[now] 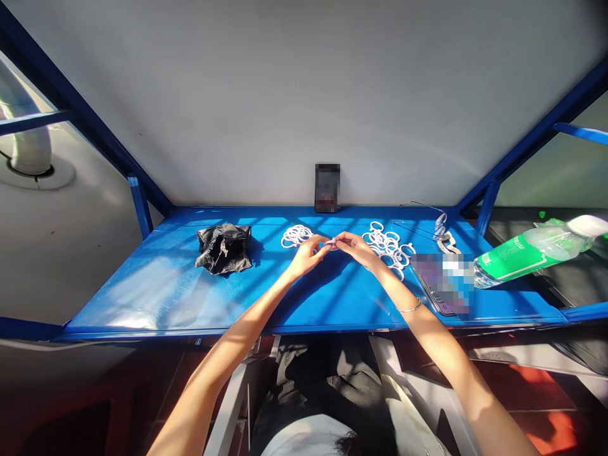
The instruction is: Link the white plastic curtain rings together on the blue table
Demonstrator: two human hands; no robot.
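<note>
Over the middle of the blue table, my left hand and my right hand meet at their fingertips. Both pinch a small white ring, mostly covered by the fingers. Beyond my left hand lies a small pile of white rings. A larger, looser spread of white rings, some with small clips or eyelets, lies just right of my right hand. My right wrist wears a thin bangle.
A crumpled black plastic bag sits at left. One phone leans on the back wall; another phone lies at right. Near it are glasses, a white curved piece and a green-labelled bottle. Blue frame bars flank the table.
</note>
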